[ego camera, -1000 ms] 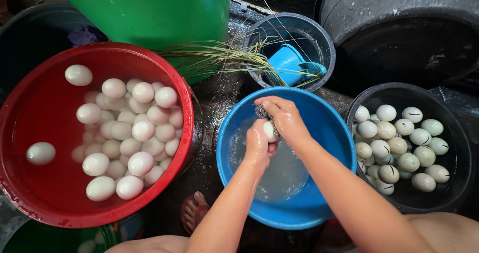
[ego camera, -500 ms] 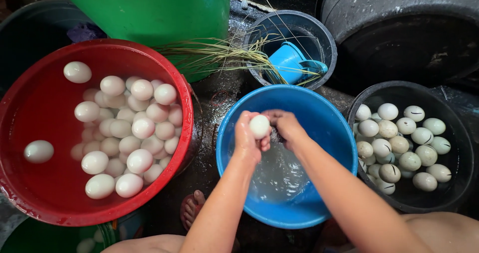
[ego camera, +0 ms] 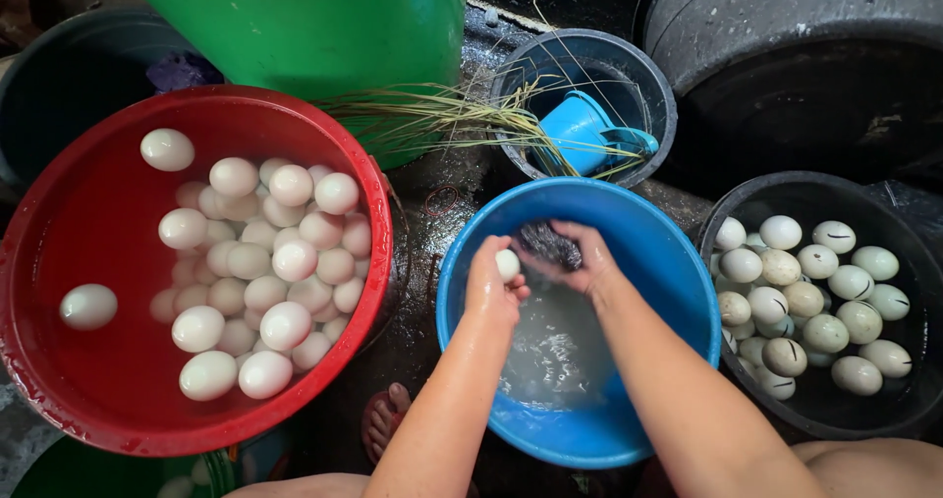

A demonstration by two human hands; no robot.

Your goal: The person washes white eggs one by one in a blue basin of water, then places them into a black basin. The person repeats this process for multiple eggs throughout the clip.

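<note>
Head camera looks straight down on two bare arms reaching into a blue basin [ego camera: 678, 262] that holds a shallow pool of cloudy water. Left hand [ego camera: 489, 287] has its grip curled around a white egg [ego camera: 507, 263], which shows between thumb and fingers above the water near the basin's far side. Right hand [ego camera: 587, 258] is just beside it, its grip closed over a dark metal scouring pad [ego camera: 550, 244] that sits touching the fingers and very near the egg; whether pad and egg touch cannot be told. To the left stands a red basin [ego camera: 59, 233] of water with a heap of clean white eggs [ego camera: 270, 262], plus two floating apart from the heap. To the right, a black bucket [ego camera: 899, 225] holds greyish, marked eggs [ego camera: 810, 297]. Beyond the blue basin is a small dark bucket [ego camera: 648, 90] with a blue scoop [ego camera: 580, 130] inside, and strands of dry straw [ego camera: 432, 115] lie across its rim. A green container [ego camera: 314, 27] stands at the top, and a foot in a sandal [ego camera: 383, 421] shows on the wet floor between the basins.
</note>
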